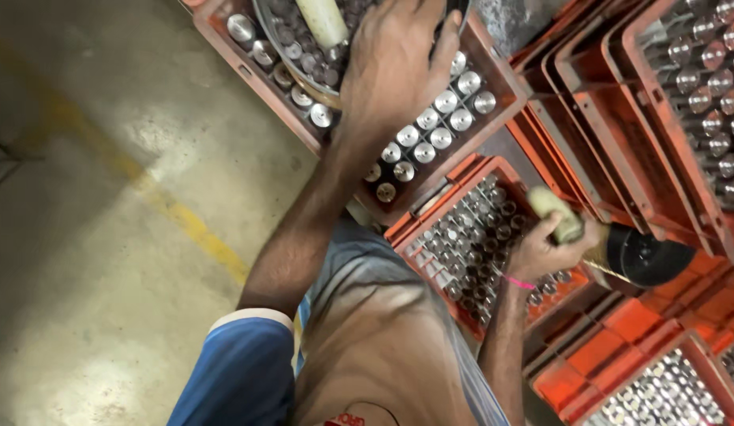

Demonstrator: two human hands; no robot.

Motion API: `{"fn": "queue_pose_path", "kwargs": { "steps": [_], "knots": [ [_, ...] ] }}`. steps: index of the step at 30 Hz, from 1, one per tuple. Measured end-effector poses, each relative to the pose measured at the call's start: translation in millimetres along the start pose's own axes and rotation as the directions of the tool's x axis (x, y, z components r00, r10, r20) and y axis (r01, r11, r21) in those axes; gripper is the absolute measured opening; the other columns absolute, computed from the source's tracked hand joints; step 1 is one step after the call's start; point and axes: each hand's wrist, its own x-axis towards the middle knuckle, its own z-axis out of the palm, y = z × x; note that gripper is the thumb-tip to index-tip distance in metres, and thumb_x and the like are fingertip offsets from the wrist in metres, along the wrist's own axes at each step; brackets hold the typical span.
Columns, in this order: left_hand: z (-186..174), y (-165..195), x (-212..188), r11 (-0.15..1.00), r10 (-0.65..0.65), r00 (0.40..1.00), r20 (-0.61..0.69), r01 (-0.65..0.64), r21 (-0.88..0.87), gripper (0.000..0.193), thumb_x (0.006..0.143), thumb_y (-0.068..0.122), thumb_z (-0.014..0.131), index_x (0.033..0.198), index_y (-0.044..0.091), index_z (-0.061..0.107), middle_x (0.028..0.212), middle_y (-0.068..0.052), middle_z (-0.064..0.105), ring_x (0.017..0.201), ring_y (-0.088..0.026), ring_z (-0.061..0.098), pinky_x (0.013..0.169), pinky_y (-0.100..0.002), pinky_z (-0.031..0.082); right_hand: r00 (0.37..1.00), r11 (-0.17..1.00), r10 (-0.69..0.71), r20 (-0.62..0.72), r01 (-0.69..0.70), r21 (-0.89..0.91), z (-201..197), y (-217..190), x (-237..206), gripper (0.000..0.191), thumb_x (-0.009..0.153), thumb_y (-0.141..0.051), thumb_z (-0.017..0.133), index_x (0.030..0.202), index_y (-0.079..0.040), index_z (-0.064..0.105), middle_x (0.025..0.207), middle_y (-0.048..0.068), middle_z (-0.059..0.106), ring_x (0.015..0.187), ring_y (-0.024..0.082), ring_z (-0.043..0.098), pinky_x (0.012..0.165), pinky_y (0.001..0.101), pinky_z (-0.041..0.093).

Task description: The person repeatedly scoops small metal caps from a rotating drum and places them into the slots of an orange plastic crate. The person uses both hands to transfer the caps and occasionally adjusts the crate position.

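Head view: we see the right hand [550, 246] clamped round the pale handle of a brush-like tool [558, 214], held over an orange crate [462, 177] packed with small upright metal cylinders [469, 244] near the middle of the scene. Just right of that fist sits a black round disc [649, 254], possibly the tool's head, with a yellowish strip beneath it; we cannot tell how they join. A pink band [518, 282] circles the wrist. Farther off, the left hand [395, 67] lies spread, fingers apart, on a round metal pan [304, 59] heaped with dark little parts, and a second pale handle [323, 20] rests in that pan. The pan sits on a far crate [501, 83] whose shiny cylinder tops [430, 130] stand in rows. More full orange crates [619, 126] stack to the right and near right. Judging by this, several crates are already filled in ordered rows, while the pan's loose parts remain unsorted. Concrete floor [106, 237] with a yellow line [170, 209] lies left.
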Motion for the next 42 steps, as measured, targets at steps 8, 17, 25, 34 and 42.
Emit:
{"fn": "queue_pose_path", "kwargs": {
  "steps": [8, 17, 25, 34, 42],
  "knots": [
    [-9.4, 11.6, -0.5, 1.0, -0.009, 1.0, -0.001, 0.009, -0.024, 0.022, 0.106, 0.019, 0.063, 0.118, 0.001, 0.066, 0.106, -0.023, 0.068, 0.098, -0.043, 0.066, 0.088, -0.056, 0.053, 0.998, 0.998, 0.038, 0.048, -0.036, -0.051, -19.9, 8.1, -5.4, 0.03, 0.1, -0.002, 0.069, 0.126, 0.005, 0.056, 0.116, 0.017, 0.068, 0.106, 0.025, 0.071, 0.095, 0.0365, 0.061],
    [-15.2, 14.9, 0.9, 0.999, -0.001, 1.0, 0.029, 0.002, -0.039, 0.018, 0.106, 0.018, 0.064, 0.113, 0.002, 0.068, 0.101, -0.023, 0.069, 0.094, -0.043, 0.066, 0.085, -0.055, 0.052, 0.979, 0.994, 0.011, 0.204, 0.011, -0.109, -50.7, -19.6, 4.0, 0.03, 0.098, -0.005, 0.071, 0.122, -0.007, 0.053, 0.119, 0.012, 0.068, 0.112, 0.023, 0.07, 0.106, 0.0378, 0.055],
    [-19.6, 24.2, 0.1, 0.999, -0.029, 0.997, 0.068, 0.031, -0.018, 0.02, 0.105, 0.019, 0.065, 0.113, 0.0, 0.069, 0.098, -0.025, 0.069, 0.091, -0.044, 0.066, 0.082, -0.056, 0.05, 0.991, 0.973, 0.102, -0.087, -0.118, -0.196, -68.3, 8.7, -8.0, 0.039, 0.109, -0.015, 0.072, 0.129, 0.003, 0.044, 0.119, 0.022, 0.059, 0.109, 0.029, 0.065, 0.099, 0.0416, 0.054],
    [-17.6, 24.3, -1.1, 0.999, 0.034, 0.998, 0.048, -0.033, -0.015, 0.021, 0.108, 0.019, 0.062, 0.117, 0.001, 0.068, 0.105, -0.024, 0.07, 0.098, -0.042, 0.067, 0.088, -0.054, 0.053, 0.964, 0.987, 0.137, -0.227, -0.152, -0.047, -92.1, 29.4, -2.0, 0.023, 0.11, -0.007, 0.065, 0.122, -0.001, 0.046, 0.115, 0.019, 0.062, 0.108, 0.029, 0.075, 0.094, 0.0401, 0.063],
    [-18.6, 27.6, -1.2, 1.0, -0.003, 0.996, 0.084, 0.003, 0.007, 0.019, 0.106, 0.018, 0.065, 0.111, 0.0, 0.07, 0.098, -0.023, 0.07, 0.091, -0.042, 0.068, 0.082, -0.054, 0.053, 0.937, 0.941, 0.283, -0.205, -0.313, -0.131, -105.9, 16.6, 1.5, 0.025, 0.105, -0.007, 0.067, 0.119, 0.003, 0.049, 0.108, 0.017, 0.067, 0.094, 0.023, 0.076, 0.08, 0.0332, 0.063]
  ]
}}
